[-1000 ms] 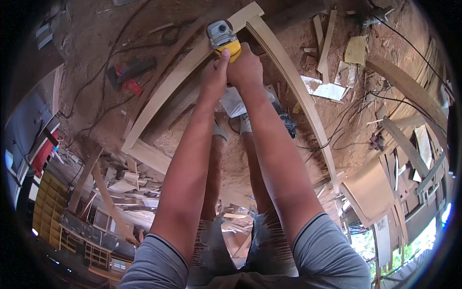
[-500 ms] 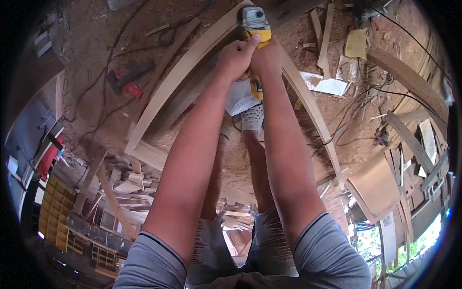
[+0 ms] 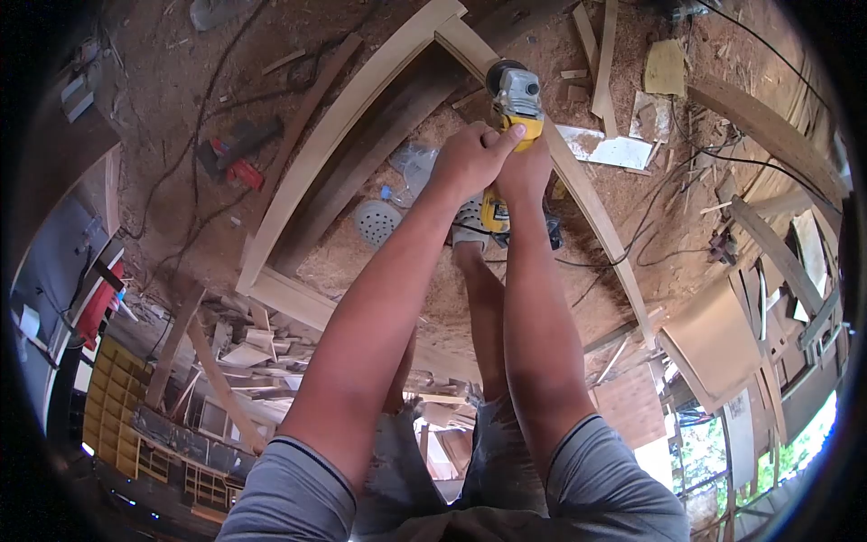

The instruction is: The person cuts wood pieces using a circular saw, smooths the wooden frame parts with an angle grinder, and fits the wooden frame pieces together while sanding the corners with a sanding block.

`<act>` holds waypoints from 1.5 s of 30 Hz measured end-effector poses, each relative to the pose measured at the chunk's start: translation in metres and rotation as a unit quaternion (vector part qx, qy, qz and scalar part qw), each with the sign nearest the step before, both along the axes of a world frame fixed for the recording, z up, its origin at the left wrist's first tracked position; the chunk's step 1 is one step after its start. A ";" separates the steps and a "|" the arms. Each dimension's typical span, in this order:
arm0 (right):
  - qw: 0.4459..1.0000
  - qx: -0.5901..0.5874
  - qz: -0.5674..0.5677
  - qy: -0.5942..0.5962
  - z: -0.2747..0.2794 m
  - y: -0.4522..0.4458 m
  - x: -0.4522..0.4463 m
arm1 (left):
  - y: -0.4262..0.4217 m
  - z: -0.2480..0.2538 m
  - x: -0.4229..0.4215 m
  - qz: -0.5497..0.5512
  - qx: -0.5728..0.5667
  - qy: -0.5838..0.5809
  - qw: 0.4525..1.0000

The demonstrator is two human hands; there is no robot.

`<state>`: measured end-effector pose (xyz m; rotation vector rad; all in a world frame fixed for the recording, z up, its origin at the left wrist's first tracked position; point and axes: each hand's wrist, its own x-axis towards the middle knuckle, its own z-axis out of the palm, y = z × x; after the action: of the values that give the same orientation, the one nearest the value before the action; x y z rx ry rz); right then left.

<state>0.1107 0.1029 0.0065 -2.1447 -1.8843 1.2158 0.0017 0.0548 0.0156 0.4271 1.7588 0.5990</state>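
Observation:
A yellow and grey angle grinder point(image 3: 519, 95) with a dark disc lies across the right side of a pointed, arched wooden frame point(image 3: 339, 117), near its top. Both hands are closed on the grinder. My left hand point(image 3: 474, 158) grips it from the left, just behind the grey head, with the thumb against the yellow body. My right hand point(image 3: 526, 167) wraps the body from the right, and its fingers are mostly hidden. The yellow rear end point(image 3: 494, 212) shows below the hands. Whether the disc touches the wood I cannot tell.
A dark beam point(image 3: 361, 176) lies inside the frame, near my feet in perforated shoes point(image 3: 377, 222). Black cables point(image 3: 650, 203) cross the sawdust-covered ground. A red and dark tool point(image 3: 239, 163) lies at left. Wood scraps point(image 3: 605, 72) and a curved beam point(image 3: 768, 126) lie at right.
Both hands have carried the grinder right and closer to me, from the frame's apex onto its right side. The apex joint and the left shoe are now uncovered.

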 end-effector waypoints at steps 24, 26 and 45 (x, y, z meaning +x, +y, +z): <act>0.966 -0.071 0.245 -0.042 0.013 0.019 -0.116 | -0.036 -0.019 -0.069 0.233 0.027 -0.022 0.972; 0.958 -0.100 0.265 -0.040 0.017 0.006 -0.118 | -0.056 -0.022 -0.058 0.302 0.041 -0.026 0.952; 0.997 -0.011 -0.080 -0.001 0.006 0.000 -0.004 | 0.004 -0.025 0.001 -0.028 0.008 -0.020 0.999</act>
<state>0.1069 0.1026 0.0126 -2.2568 -1.6694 1.2089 0.0024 0.0587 -0.0098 0.4713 1.7003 0.5784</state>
